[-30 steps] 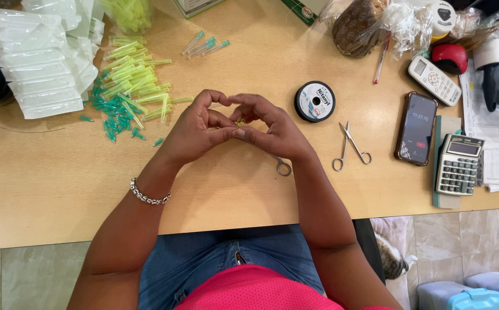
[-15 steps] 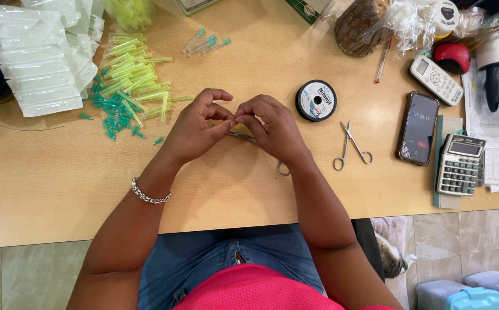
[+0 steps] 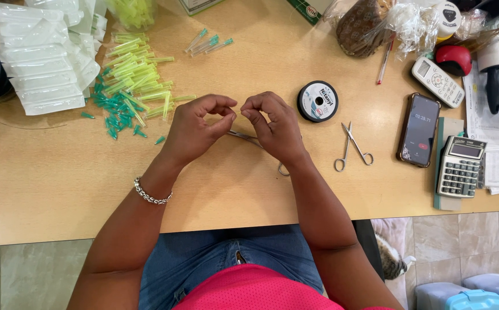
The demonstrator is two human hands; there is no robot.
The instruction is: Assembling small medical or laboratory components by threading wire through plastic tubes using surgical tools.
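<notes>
While both hands work at frame centre, the left hand (image 3: 195, 129) and right hand (image 3: 275, 129) each curl fingertips into a pinch; what they pinch is too fine to see. Forceps (image 3: 249, 139) lie beneath them, spool (image 3: 317, 101) just right.

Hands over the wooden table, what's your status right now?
Left hand and right hand pinched shut, fingertips close together. Slim metal forceps beneath them on table. Black thread spool, small steel scissors lie nearby.

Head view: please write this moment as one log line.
left hand: pinched, raised | right hand: pinched, raised | beneath: metal forceps | near: silver scissors, black thread spool
</notes>
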